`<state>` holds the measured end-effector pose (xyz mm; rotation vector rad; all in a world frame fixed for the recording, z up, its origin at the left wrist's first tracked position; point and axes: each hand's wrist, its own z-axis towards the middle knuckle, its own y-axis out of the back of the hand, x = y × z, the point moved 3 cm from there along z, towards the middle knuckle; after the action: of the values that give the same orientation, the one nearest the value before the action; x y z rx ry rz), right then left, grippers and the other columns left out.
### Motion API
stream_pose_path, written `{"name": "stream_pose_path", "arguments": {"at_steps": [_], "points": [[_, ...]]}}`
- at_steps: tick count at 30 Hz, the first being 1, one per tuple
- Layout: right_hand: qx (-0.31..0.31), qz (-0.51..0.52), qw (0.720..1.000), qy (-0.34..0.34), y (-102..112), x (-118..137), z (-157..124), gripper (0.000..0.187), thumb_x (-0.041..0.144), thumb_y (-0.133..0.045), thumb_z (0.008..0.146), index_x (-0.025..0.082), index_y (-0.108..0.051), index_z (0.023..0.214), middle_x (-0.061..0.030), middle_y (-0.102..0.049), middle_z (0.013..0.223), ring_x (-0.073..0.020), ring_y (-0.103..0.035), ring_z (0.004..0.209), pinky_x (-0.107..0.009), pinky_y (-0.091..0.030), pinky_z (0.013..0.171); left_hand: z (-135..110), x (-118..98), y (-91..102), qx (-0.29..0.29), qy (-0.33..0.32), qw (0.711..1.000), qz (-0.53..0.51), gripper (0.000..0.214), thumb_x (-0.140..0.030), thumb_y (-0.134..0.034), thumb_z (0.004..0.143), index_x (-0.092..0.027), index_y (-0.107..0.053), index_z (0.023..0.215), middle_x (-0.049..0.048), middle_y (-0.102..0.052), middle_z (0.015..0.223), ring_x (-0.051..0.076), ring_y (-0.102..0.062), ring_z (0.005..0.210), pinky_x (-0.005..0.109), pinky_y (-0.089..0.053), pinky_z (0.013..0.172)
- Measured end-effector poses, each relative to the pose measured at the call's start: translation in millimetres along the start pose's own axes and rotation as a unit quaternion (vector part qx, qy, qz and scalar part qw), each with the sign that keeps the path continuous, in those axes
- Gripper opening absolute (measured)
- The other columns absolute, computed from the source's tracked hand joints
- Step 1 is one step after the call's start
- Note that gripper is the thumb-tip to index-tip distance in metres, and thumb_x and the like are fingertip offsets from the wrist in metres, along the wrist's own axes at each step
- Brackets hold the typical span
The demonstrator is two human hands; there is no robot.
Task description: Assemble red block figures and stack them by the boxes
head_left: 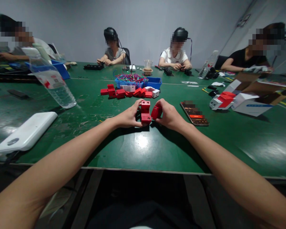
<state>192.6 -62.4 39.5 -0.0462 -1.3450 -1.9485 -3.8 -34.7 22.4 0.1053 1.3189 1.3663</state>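
My left hand (131, 116) is closed around the left side of a red stepped block (146, 118), thumb low and fingers high. Small round holes show on the block's faces. In my right hand (168, 115), just to the right, is a second red block (156, 111), partly covered by the fingers. A narrow gap separates the two blocks. Beyond my hands lies a row of loose red blocks (120, 93) with a white block (155, 93) at its right end.
A blue bin (153, 83) and a heap of coloured wires (131, 78) stand behind the row. A phone (194, 114) and an open carton (252, 106) are at right. At left are a tilted water bottle (53, 82) and a white power bank (28, 132). Several people sit around the table.
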Motion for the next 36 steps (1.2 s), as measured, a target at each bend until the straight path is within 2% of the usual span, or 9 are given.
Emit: {"name": "stream_pose_path", "arguments": {"at_steps": [5, 9, 14, 16, 19, 22, 28, 32, 36], "points": [[0.015, -0.022, 0.997, 0.074, 2, 3, 1, 0.037, 0.018, -0.072, 0.069, 0.022, -0.056, 0.102, -0.0105, -0.058, 0.111, -0.0259, -0.056, 0.099, -0.040, -0.047, 0.085, 0, -2, 0.9, 0.001, 0.003, 1.000, 0.002, 0.098, -0.036, -0.077, 0.065, -0.018, -0.020, 0.143, 0.0193, -0.045, 0.142, 0.033, -0.048, 0.131, 0.053, -0.037, 0.112], [0.005, -0.035, 0.995, 0.093, 21, 13, 0, 0.040, 0.018, -0.076, 0.068, 0.022, -0.062, 0.105, -0.0119, -0.059, 0.116, -0.0303, -0.055, 0.108, -0.046, -0.044, 0.093, 0, -2, 1.0, 0.006, 0.007, 1.000, 0.000, 0.099, -0.035, -0.078, 0.065, -0.017, -0.020, 0.143, 0.0203, -0.043, 0.143, 0.034, -0.047, 0.132, 0.053, -0.037, 0.111], [-0.072, 0.089, 0.993, 0.028, 41, 11, -6, 0.043, 0.032, -0.079, 0.071, 0.023, -0.062, 0.110, -0.0073, -0.064, 0.106, -0.0230, -0.061, 0.091, -0.035, -0.050, 0.078, 1, -2, 0.6, 0.006, 0.013, 1.000, 0.002, 0.099, -0.037, -0.078, 0.065, -0.016, -0.021, 0.143, 0.0202, -0.046, 0.140, 0.033, -0.049, 0.130, 0.050, -0.037, 0.111], [-0.102, 0.117, 0.988, -0.004, 37, 1, -8, 0.044, 0.035, -0.081, 0.068, 0.022, -0.062, 0.105, -0.0061, -0.065, 0.102, -0.0214, -0.061, 0.087, -0.034, -0.051, 0.076, 1, -3, 1.0, 0.006, 0.016, 1.000, 0.006, 0.098, -0.038, -0.077, 0.065, -0.016, -0.021, 0.142, 0.0198, -0.046, 0.139, 0.032, -0.050, 0.129, 0.049, -0.038, 0.111], [-0.096, 0.160, 0.980, -0.064, 19, -12, -8, 0.047, 0.038, -0.083, 0.064, 0.022, -0.059, 0.101, -0.0031, -0.065, 0.090, -0.0198, -0.061, 0.080, -0.035, -0.052, 0.078, 1, -6, 2.1, 0.006, 0.018, 1.000, 0.014, 0.098, -0.039, -0.078, 0.065, -0.017, -0.022, 0.142, 0.0191, -0.044, 0.141, 0.032, -0.049, 0.129, 0.048, -0.038, 0.111], [-0.097, 0.245, 0.957, -0.120, 3, -14, -6, 0.050, 0.040, -0.084, 0.062, 0.020, -0.056, 0.099, -0.0022, -0.065, 0.088, -0.0177, -0.061, 0.079, -0.035, -0.053, 0.079, 1, -6, 2.2, 0.011, 0.018, 1.000, 0.013, 0.098, -0.038, -0.078, 0.064, -0.017, -0.021, 0.142, 0.0193, -0.043, 0.142, 0.032, -0.049, 0.130, 0.048, -0.037, 0.112], [-0.039, 0.486, 0.850, -0.200, -11, -4, -4, 0.058, 0.046, -0.085, 0.058, 0.021, -0.054, 0.099, -0.0018, -0.065, 0.094, -0.0164, -0.066, 0.084, -0.031, -0.057, 0.071, 0, -3, 1.4, 0.004, 0.012, 1.000, 0.003, 0.098, -0.037, -0.077, 0.064, -0.020, -0.022, 0.143, 0.0175, -0.045, 0.140, 0.032, -0.049, 0.129, 0.049, -0.039, 0.110], [-0.032, 0.497, 0.835, -0.233, -4, -8, -4, 0.052, 0.056, -0.081, 0.063, 0.019, -0.058, 0.092, -0.0058, -0.070, 0.097, -0.0160, -0.069, 0.083, -0.022, -0.051, 0.060, 0, -4, 1.6, 0.006, 0.019, 1.000, 0.002, 0.099, -0.039, -0.078, 0.064, -0.019, -0.022, 0.143, 0.0177, -0.048, 0.138, 0.032, -0.051, 0.126, 0.050, -0.039, 0.109], [-0.023, 0.485, 0.831, -0.273, 4, -11, -4, 0.050, 0.062, -0.077, 0.065, 0.016, -0.062, 0.081, -0.0085, -0.071, 0.090, -0.0139, -0.067, 0.070, -0.021, -0.044, 0.051, 0, -4, 1.4, 0.005, 0.022, 1.000, -0.006, 0.098, -0.037, -0.078, 0.065, -0.019, -0.022, 0.143, 0.0182, -0.049, 0.137, 0.032, -0.053, 0.125, 0.050, -0.041, 0.107]]}}
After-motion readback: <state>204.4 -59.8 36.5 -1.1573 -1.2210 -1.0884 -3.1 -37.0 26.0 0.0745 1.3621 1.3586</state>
